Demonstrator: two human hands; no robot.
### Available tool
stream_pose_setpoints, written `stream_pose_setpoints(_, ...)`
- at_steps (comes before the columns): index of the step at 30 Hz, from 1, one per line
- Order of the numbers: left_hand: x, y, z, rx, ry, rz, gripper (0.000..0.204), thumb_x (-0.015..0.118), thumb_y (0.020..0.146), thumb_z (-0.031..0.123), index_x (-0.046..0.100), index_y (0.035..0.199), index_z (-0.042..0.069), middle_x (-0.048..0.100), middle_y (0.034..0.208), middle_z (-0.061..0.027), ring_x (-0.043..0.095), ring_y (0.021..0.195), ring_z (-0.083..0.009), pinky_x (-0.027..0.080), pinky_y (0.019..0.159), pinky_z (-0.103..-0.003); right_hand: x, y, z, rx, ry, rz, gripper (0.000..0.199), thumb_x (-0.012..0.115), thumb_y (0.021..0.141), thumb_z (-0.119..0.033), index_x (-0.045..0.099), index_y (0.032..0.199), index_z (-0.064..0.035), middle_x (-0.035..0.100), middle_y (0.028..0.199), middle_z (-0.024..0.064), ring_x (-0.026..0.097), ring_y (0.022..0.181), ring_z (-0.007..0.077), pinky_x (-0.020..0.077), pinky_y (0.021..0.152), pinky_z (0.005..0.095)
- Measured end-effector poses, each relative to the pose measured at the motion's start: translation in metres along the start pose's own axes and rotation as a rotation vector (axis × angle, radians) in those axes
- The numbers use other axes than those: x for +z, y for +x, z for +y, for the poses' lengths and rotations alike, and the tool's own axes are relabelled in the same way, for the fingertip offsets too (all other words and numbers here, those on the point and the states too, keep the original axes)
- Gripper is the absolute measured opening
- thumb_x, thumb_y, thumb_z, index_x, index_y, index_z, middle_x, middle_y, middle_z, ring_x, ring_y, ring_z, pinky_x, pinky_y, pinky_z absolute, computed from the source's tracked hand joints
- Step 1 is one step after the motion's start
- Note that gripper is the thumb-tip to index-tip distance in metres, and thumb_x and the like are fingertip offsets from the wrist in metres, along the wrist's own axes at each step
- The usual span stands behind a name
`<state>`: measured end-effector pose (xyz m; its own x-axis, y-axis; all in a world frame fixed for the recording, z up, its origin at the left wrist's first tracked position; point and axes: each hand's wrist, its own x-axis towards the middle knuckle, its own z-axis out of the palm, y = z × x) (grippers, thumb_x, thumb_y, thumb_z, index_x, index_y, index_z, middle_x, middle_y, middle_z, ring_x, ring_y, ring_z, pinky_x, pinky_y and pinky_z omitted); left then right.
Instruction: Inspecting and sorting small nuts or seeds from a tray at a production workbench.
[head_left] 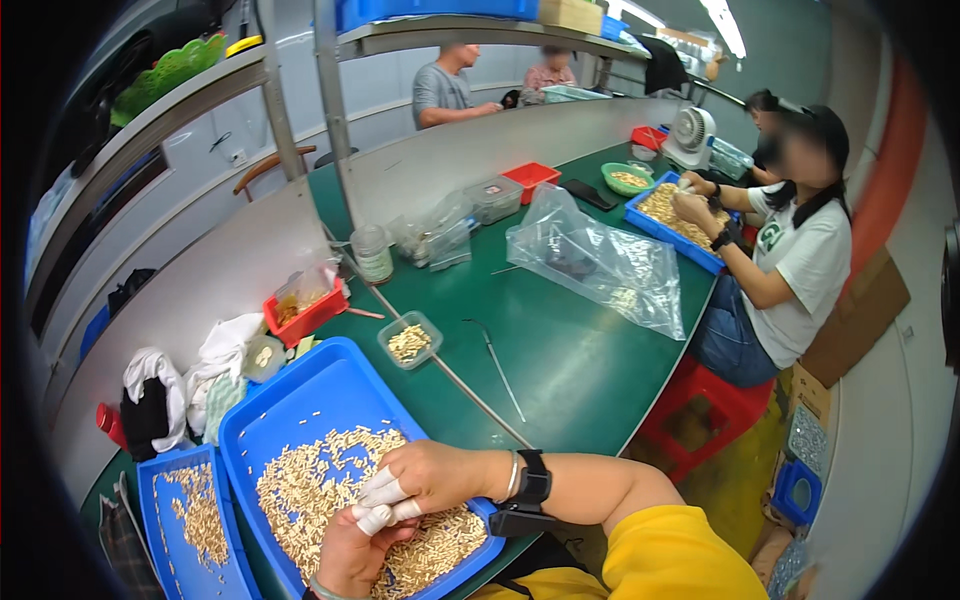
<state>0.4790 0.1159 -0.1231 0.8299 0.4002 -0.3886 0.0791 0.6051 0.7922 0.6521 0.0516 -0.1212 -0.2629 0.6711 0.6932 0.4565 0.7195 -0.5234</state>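
Note:
Over a large blue tray (300, 378) strewn with small brass-coloured cylindrical pins (300, 500), my two hands meet. My right hand (425, 477) reaches in from the right, its white-covered fingertips pinched together against those of the left. Below it, my left hand (352, 550) has its thumb and fingers closed, also with white covers on the tips. Whatever lies between the fingertips is too small and hidden to name. To the left stands a smaller blue tray (160, 520) with more of the same pins.
A clear tub (410, 340) of pins and a thin metal hook tool (492, 365) lie ahead on the green table (440, 300). A red bin (305, 312), cloths (222, 360), a jar (372, 253) and a plastic bag (600, 255) surround them. At right a co-worker (790, 230) handles pins over another tray.

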Motion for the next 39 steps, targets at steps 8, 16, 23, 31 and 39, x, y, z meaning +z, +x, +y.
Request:
stream_pose_setpoints(8,0.009,0.003,-0.005,0.056,0.046,0.024,0.029,0.058,0.077,0.018,0.054,0.098,-0.002,0.061,0.084,-0.0128,0.061,0.070,-0.0222,0.053,0.056,-0.029,-0.003,-0.007,-0.001,0.031,-0.017,-0.019,0.019,0.059,0.072,-0.020,0.061,0.090,-0.0138,0.058,0.075,0.0022,0.052,0.064,0.0231,0.0414,0.061,0.0324)
stream_pose_setpoints(16,0.015,-0.001,0.001,0.046,0.033,0.040,0.025,0.057,0.078,0.016,0.055,0.097,-0.001,0.061,0.082,-0.0120,0.061,0.069,-0.0208,0.053,0.055,-0.027,-0.002,-0.010,0.006,0.059,-0.120,-0.118,0.032,0.062,0.070,-0.017,0.060,0.101,-0.0132,0.060,0.092,0.0036,0.053,0.072,0.0220,0.0444,0.063,0.0308)
stream_pose_setpoints(23,-0.001,0.007,-0.006,0.060,0.050,0.044,0.024,0.057,0.078,0.014,0.055,0.097,0.000,0.061,0.082,-0.0109,0.060,0.068,-0.0195,0.052,0.053,-0.026,-0.002,-0.008,0.001,0.071,-0.129,-0.077,0.029,0.063,0.068,-0.016,0.060,0.097,-0.0125,0.059,0.092,0.0028,0.054,0.072,0.0219,0.0450,0.063,0.0311)
stream_pose_setpoints(31,0.008,0.003,-0.001,0.037,0.050,0.037,0.026,0.058,0.077,0.016,0.055,0.097,-0.001,0.061,0.083,-0.0109,0.060,0.068,-0.0198,0.052,0.052,-0.026,-0.002,-0.011,0.005,0.032,-0.131,-0.051,0.031,0.063,0.068,-0.014,0.060,0.098,-0.0130,0.060,0.092,0.0027,0.055,0.073,0.0220,0.0456,0.063,0.0308)
stream_pose_setpoints(39,0.006,0.001,0.002,0.028,-0.001,-0.004,0.025,0.055,0.079,0.013,0.055,0.097,-0.005,0.060,0.086,-0.0152,0.061,0.072,-0.0232,0.053,0.058,-0.028,0.000,-0.008,0.002,0.071,-0.046,0.012,0.021,0.061,0.070,-0.019,0.062,0.090,-0.0138,0.060,0.077,0.0021,0.053,0.066,0.0224,0.0431,0.061,0.0317)
